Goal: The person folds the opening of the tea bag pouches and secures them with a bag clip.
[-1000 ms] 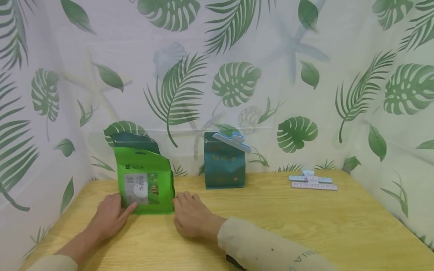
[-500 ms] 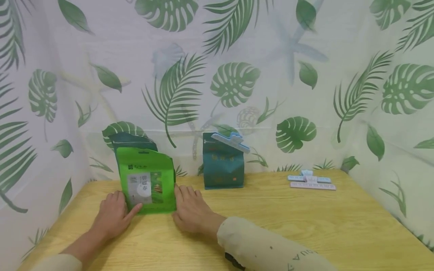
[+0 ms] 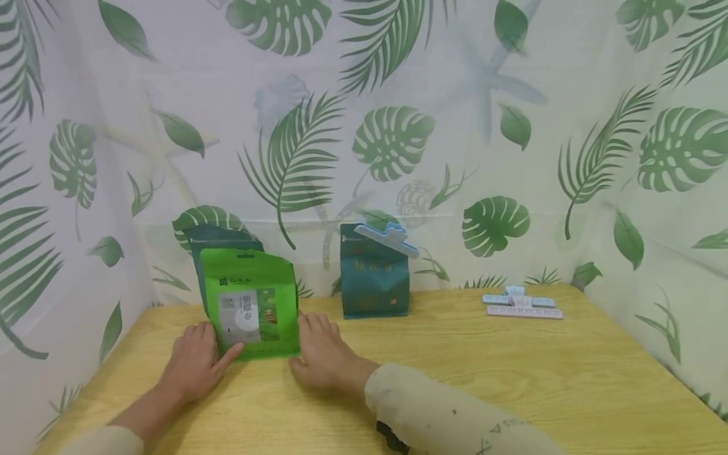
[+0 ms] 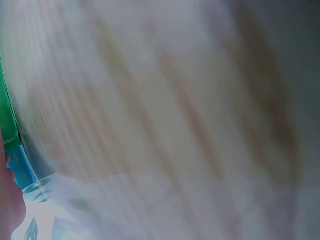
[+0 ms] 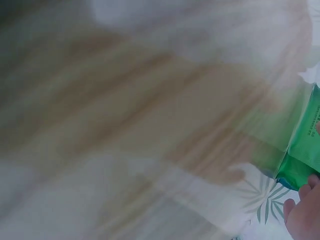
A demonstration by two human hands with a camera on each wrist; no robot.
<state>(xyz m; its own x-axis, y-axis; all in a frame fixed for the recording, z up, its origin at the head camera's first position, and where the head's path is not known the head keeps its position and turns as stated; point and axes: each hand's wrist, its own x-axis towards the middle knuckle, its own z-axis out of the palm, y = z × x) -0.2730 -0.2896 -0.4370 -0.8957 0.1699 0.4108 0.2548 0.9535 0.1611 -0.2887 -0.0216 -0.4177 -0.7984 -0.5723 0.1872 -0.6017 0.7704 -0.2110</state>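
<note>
A bright green tea bag (image 3: pixel 250 268) stands upright on the left part of the table, its label facing me. My left hand (image 3: pixel 190 366) holds its lower left side, thumb across the front; the other fingertips are partly hidden. At the opposite edge, my right hand (image 3: pixel 325 354) grips the lower right side. A dark teal bag (image 3: pixel 224 238) shows behind the green one, mostly covered. In the left wrist view only a sliver of the green tea bag (image 4: pixel 7 117) appears; the right wrist view shows more of the green tea bag (image 5: pixel 306 150) beside my fingers.
Another teal bag (image 3: pixel 375 281) stands mid-table at the back, a blue sealing clip (image 3: pixel 387 238) slanted across its top. Further right lie a blue clip (image 3: pixel 543 303) and a pinkish clip (image 3: pixel 526 312). A leaf-patterned cloth (image 3: pixel 392 82) hangs around the wooden table (image 3: pixel 483 373).
The green tea bag has shifted a little to the right with both hands on it, apart from the teal bag behind. The standing teal bag and the clips stay put.
</note>
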